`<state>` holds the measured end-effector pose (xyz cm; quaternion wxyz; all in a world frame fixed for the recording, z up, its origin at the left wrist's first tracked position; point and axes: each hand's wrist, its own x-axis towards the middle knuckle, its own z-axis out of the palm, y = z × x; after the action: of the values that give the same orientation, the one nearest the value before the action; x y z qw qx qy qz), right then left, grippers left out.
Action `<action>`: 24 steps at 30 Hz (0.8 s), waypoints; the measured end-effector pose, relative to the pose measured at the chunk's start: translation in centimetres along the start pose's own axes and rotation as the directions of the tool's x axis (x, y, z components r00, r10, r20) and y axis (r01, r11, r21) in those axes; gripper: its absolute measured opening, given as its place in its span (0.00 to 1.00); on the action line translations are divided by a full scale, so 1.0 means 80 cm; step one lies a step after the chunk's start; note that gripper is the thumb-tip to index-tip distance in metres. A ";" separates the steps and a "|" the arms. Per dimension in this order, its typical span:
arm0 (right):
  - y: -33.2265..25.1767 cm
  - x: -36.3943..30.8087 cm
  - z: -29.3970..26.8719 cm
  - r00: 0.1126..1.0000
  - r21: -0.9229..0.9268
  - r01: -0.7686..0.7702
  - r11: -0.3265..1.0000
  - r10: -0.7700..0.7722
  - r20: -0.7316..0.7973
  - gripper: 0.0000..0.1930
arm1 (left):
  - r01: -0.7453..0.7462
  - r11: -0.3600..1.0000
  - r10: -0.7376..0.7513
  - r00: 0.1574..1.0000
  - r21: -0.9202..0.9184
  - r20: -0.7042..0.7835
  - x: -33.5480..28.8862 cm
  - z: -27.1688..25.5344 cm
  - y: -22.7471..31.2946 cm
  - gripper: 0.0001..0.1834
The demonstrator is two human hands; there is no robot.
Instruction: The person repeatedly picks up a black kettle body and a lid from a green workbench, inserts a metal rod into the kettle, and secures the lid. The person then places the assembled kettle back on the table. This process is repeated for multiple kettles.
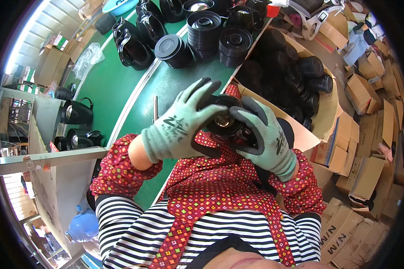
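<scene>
A black jug (217,127) with a shiny, metallic-looking round opening is held close in front of my apron. My right hand (265,136), in a pale green glove with dark fingertips, wraps round its right side. My left hand (179,120), gloved the same way, is curved against its left side. The left forefinger reaches to the opening and the thumb lies lower down, while the other fingers are lifted. Much of the jug's body is hidden behind the gloves.
Stacked black lids (204,33) and several black jugs (150,28) stand on the green table (116,80) ahead. A grey-topped stack (168,46) sits nearer. To the right, an open carton (331,105) holds many black parts. A metal rod (155,108) stands left of my hands.
</scene>
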<state>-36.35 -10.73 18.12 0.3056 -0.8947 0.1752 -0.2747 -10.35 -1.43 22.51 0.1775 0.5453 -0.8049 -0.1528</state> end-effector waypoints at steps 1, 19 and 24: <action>0.000 0.000 -0.001 1.000 -0.054 0.005 0.999 -0.004 0.017 0.43 | 0.027 0.998 -0.028 0.999 0.065 0.018 0.003 0.006 0.004 0.47; 0.105 0.034 0.006 0.798 0.809 -0.549 0.210 0.419 0.432 0.29 | -0.450 0.839 0.519 0.832 0.306 -0.198 0.012 0.076 0.041 0.23; 0.137 0.019 0.025 0.792 0.595 -0.603 0.532 0.490 0.364 0.25 | -0.663 0.708 0.701 0.700 0.242 -0.134 0.022 0.158 0.080 0.25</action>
<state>-35.56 -18.81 10.30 0.6956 -0.6335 0.3084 -0.1401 -21.96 -0.10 14.29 0.2594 0.2335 -0.9355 0.0555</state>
